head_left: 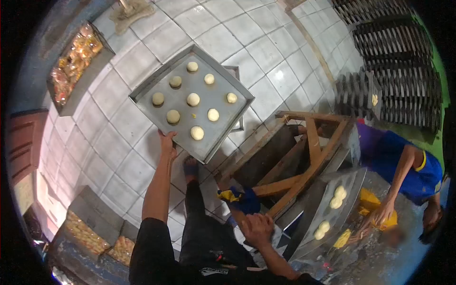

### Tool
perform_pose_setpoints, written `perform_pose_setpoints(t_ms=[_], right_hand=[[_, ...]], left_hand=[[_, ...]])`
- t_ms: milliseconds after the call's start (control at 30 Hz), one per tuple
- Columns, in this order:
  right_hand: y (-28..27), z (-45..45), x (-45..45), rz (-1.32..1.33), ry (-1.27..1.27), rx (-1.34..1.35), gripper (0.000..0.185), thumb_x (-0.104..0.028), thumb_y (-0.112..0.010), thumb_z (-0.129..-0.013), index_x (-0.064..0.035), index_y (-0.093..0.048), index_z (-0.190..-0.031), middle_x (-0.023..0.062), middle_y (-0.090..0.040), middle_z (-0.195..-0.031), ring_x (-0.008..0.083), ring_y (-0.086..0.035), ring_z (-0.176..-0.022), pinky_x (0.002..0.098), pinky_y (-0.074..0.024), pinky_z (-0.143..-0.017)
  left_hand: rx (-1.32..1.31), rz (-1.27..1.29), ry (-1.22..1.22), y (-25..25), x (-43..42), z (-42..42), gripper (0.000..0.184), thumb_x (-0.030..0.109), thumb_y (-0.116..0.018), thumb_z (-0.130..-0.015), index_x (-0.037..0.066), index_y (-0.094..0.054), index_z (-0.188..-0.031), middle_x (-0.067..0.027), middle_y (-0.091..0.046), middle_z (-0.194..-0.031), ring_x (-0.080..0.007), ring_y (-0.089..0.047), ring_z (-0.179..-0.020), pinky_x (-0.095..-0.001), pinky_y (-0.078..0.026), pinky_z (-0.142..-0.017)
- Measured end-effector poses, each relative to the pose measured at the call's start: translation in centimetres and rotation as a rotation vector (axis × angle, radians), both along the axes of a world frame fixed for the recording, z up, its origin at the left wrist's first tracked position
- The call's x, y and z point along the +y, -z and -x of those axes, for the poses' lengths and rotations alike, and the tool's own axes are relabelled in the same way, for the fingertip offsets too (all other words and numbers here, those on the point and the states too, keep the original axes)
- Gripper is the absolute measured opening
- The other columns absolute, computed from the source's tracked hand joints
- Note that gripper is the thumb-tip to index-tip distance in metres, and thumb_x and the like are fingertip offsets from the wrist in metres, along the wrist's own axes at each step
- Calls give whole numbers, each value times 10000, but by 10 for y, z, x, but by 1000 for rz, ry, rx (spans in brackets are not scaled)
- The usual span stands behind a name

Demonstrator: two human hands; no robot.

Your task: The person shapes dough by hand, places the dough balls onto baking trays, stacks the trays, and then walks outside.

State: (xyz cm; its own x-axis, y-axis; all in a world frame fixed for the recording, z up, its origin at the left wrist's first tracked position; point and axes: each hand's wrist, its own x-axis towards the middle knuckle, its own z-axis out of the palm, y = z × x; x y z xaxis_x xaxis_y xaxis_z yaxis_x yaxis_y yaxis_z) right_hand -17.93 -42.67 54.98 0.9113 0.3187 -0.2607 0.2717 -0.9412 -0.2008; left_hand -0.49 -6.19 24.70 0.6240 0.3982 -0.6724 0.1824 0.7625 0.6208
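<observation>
My left hand [167, 141] is closed on the near-left rim of a square metal baking tray [147, 84], holding it out over the tiled floor. Several round pale dough balls [193, 99] sit spaced apart on the tray, with a small yellow scrap among them. Lower down, my right hand [257, 230] is beside the corner of a wooden-framed table, its fingers loosely bent and slightly apart. Nothing shows in it. A blue and yellow cloth [240, 197] is just above that hand.
Another metal tray [304, 237] with dough pieces [338, 197] rests on the worktable at right. A co-worker in a blue shirt [403, 156] reaches over yellow material there. Stacked dark trays [399, 66] stand at the upper right. Boxes of wrapped goods [78, 61] are at left. White tiles [123, 142] cover the floor.
</observation>
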Motion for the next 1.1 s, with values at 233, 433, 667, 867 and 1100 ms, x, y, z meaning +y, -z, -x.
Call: perform_pose_setpoints(t_ms=[233, 433, 667, 867, 1100], right_hand=[[18, -3, 4, 132, 22, 79, 243, -321, -732, -822, -124, -748, -962, 31, -702, -917, 206, -632, -983, 427, -335, -1014], [20, 1, 0, 176, 32, 105, 255, -339, -727, -818, -130, -747, -964, 30, -719, -912, 202, -637, -1015, 422, -326, -1047], [5, 2, -3, 30, 67, -4, 220, -320, -683, -833, -130, -720, -938, 25, -694, -923, 214, -631, -1007, 438, -365, -1010], [-3, 21, -14, -69, 46, -77, 261, -298, -660, -874, -94, -730, -1020, 104, -710, -948, 276, -648, -990, 486, -398, -1021], [-17, 59, -35, -263, -2, -38, 236, -283, -600, -893, -111, -733, -985, 117, -708, -901, 296, -668, -918, 460, -416, -1003]], left_hand=[[182, -112, 164, 154, -50, -19, 758, 15, -692, -789, 43, -332, -1455, -111, -526, -1334, -265, -527, -1194, -365, -456, -981], [182, 133, 148, 167, -58, -6, 701, 241, -650, -966, 53, -274, -1527, -102, -490, -1433, -256, -514, -1237, -367, -454, -985], [348, -152, 522, 69, -47, 39, 377, 220, -604, -978, 19, -544, -1292, -90, -630, -1011, -184, -609, -874, -330, -496, -727], [198, -243, 688, -47, -53, 64, 248, 206, -575, -985, 21, -602, -1148, -49, -613, -910, -144, -596, -748, -307, -493, -640], [18, -382, 965, -213, -94, 100, 121, 189, -566, -975, 86, -609, -1022, -22, -631, -843, -111, -591, -731, -273, -480, -648]])
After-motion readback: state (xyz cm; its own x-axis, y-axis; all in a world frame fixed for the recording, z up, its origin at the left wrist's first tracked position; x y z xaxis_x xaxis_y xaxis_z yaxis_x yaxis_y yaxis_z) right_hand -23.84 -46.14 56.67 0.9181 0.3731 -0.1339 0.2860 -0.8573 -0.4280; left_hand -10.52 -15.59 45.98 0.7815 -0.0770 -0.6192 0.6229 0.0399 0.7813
